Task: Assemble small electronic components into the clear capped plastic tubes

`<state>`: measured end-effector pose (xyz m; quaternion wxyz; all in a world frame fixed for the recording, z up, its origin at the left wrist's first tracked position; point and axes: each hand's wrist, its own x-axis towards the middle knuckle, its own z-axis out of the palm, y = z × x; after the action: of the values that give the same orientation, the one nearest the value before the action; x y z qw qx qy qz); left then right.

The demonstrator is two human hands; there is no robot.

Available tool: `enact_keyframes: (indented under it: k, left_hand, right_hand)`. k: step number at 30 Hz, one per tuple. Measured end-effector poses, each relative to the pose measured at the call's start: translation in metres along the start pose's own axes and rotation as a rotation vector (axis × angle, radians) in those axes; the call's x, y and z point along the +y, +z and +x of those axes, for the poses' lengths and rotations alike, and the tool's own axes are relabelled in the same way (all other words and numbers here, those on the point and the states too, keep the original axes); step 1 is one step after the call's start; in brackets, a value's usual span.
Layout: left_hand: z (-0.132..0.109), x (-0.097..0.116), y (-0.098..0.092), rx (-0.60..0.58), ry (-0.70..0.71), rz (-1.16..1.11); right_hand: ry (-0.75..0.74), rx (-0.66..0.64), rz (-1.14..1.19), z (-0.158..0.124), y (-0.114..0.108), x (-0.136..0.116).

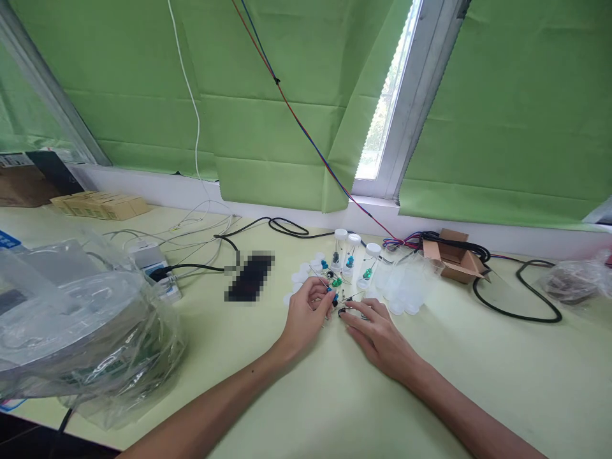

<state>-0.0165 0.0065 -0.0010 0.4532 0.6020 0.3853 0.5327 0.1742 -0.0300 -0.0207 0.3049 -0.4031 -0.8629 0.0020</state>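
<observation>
My left hand [308,312] is closed, with thumb and forefinger pinching a small blue part with thin wire-like leads [329,291]. My right hand [377,331] lies low over the table, fingers stretched out, their tips beside or touching a small black part [342,312]. Loose green parts [337,282] and other small blue and black pieces lie just beyond my fingertips. Behind them stand three clear vials with white caps: one with dark contents [336,258], one with blue [350,261], one with green [368,273].
White round caps [300,275] lie left of the vials, and a heap of clear empty vials [406,284] lies right. An open cardboard box [452,261] and black cable [516,312] are farther right. A plastic-wrapped spool [86,325] and a power strip [155,271] occupy the left.
</observation>
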Motion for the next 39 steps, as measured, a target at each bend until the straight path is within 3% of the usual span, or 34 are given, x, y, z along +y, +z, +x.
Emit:
enact_keyframes:
  k: [19,29,34,39]
  left_hand:
    - [-0.0017,0.0031,0.0066,-0.035,-0.195,-0.365]
    - [-0.0012,0.0017,0.0066,-0.014,-0.242,-0.417]
    - [-0.0018,0.0033,0.0078,-0.031,-0.27,-0.422]
    - [-0.0053,0.0033,0.0103,-0.09,-0.334,-0.495]
  right_hand:
    - [-0.043,-0.059,0.011,0.0007,0.0007,-0.0014]
    - [0.014,0.149,0.215,-0.0002,0.0036,0.0003]
    - [0.08,0.239,0.307,-0.0015,0.0073,-0.0016]
    - [0.04,0.296,0.321,-0.0016,0.01,-0.0038]
